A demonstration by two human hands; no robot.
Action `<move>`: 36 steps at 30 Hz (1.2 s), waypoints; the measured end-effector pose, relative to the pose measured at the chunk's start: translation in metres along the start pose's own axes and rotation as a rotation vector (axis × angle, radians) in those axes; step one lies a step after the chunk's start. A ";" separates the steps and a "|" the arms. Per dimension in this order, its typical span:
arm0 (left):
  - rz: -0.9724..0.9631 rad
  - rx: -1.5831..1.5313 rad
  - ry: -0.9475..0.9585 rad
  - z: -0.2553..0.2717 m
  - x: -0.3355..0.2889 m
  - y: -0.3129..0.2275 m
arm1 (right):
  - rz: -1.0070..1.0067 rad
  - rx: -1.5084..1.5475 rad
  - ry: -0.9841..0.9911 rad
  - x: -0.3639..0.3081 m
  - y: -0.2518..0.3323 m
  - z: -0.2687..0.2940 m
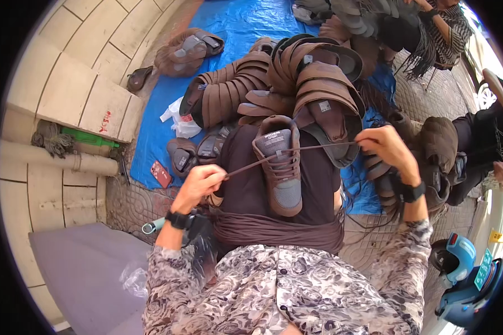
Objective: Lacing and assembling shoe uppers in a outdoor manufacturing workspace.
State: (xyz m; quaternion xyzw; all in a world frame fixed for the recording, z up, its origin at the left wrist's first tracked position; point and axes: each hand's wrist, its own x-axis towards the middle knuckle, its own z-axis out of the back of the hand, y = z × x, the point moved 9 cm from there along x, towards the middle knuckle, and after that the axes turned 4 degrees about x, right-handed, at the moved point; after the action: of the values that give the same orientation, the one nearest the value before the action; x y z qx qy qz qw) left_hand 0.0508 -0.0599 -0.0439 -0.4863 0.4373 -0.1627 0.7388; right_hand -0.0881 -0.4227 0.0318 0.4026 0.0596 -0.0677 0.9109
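Observation:
A brown and grey sneaker rests on my thighs, its toe pointing toward me. A dark shoelace runs through its eyelets, and its two ends stretch out to either side. My left hand pinches one end, out to the left of the shoe. Higher and farther right, my right hand pinches the other end. Both lengths of lace look taut, and neither hand touches the shoe itself. Across my lap, between the shoe and my waist, lies a thick bundle of dark brown laces.
Nested brown shoe uppers pile up ahead on a blue tarp. A phone and a white plastic bag lie left. A wall bounds that side. Other people sit right; blue helmets stand lower right.

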 end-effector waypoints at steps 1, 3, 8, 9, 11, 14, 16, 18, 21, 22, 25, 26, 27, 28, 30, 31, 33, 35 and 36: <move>0.007 0.023 -0.052 0.015 -0.013 0.008 | 0.017 -0.079 -0.054 -0.009 -0.004 0.012; -0.050 0.230 -0.102 0.026 -0.020 0.015 | 0.193 -0.298 -0.187 -0.039 0.009 0.040; -0.093 0.522 -0.459 0.076 -0.064 0.059 | 0.214 -0.723 -0.612 -0.067 0.035 0.046; -0.098 0.520 -0.456 0.075 -0.055 0.065 | 0.288 -0.841 -0.748 -0.079 0.058 0.039; -0.652 1.158 -0.719 0.048 -0.062 0.018 | 0.281 -0.866 -0.960 -0.117 0.055 0.024; -0.497 0.956 -0.776 0.066 -0.028 0.046 | 0.240 -0.813 -0.928 -0.127 0.037 -0.009; -0.442 0.742 -0.760 0.084 0.004 0.048 | 0.206 -0.744 -0.805 -0.099 0.037 -0.029; -0.368 0.681 -0.734 0.091 0.038 0.032 | 0.230 -0.700 -0.710 -0.062 0.024 -0.053; -0.443 0.560 -0.834 0.080 0.063 -0.015 | 0.421 -0.405 -0.647 -0.005 0.036 -0.076; -0.382 0.396 -0.760 0.074 0.074 -0.020 | 0.295 -0.101 -0.658 0.007 0.025 -0.074; -0.509 -0.098 -0.563 0.043 0.075 -0.049 | 0.103 0.466 -0.626 0.024 -0.004 -0.080; -0.516 -0.141 -0.499 0.032 0.072 -0.059 | 0.038 0.581 -0.487 0.033 -0.008 -0.091; -0.519 -0.187 -0.422 0.019 0.070 -0.066 | -0.038 0.692 -0.353 0.036 -0.009 -0.105; -0.513 -0.214 -0.363 0.010 0.071 -0.071 | -0.057 0.671 -0.331 0.037 0.002 -0.106; -0.483 -0.230 -0.267 -0.013 0.074 -0.079 | -0.031 0.601 -0.318 0.039 0.008 -0.111; -0.467 -0.219 -0.211 -0.024 0.077 -0.083 | 0.001 0.532 -0.306 0.040 0.014 -0.111; -0.387 -0.311 -0.169 -0.044 0.081 -0.084 | -0.048 0.492 -0.298 0.040 0.012 -0.109; -0.374 -0.272 -0.087 -0.061 0.083 -0.091 | -0.001 0.424 -0.328 0.041 0.015 -0.105; -0.352 -0.231 -0.103 -0.067 0.084 -0.093 | 0.000 0.424 -0.325 0.043 0.014 -0.105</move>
State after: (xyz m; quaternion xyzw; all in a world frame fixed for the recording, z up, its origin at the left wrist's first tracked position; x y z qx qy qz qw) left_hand 0.0613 -0.1984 -0.0146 -0.6442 0.3230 -0.2132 0.6597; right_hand -0.0491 -0.3383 -0.0353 0.5682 -0.1032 -0.1426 0.8038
